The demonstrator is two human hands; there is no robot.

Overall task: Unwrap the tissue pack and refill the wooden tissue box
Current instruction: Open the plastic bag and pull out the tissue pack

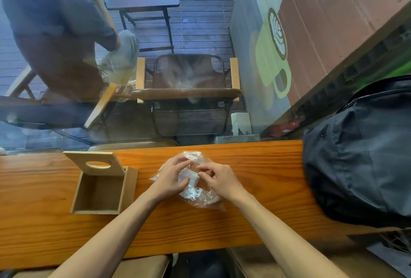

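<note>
both forearms low in frame, reaching over the bench (255, 217). wooden tissue box (101, 191) at left, lid up, nothing inside. left hand (171, 177) pinching the tissue pack (193, 181) mid-bench, right hand (222, 181) picking at its crinkly film. light, soft, slippery wrap; probably best gripped at a loose fold.

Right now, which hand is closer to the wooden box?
The left hand. It holds the tissue pack on the side facing the box; the right hand is on the far side.
</note>
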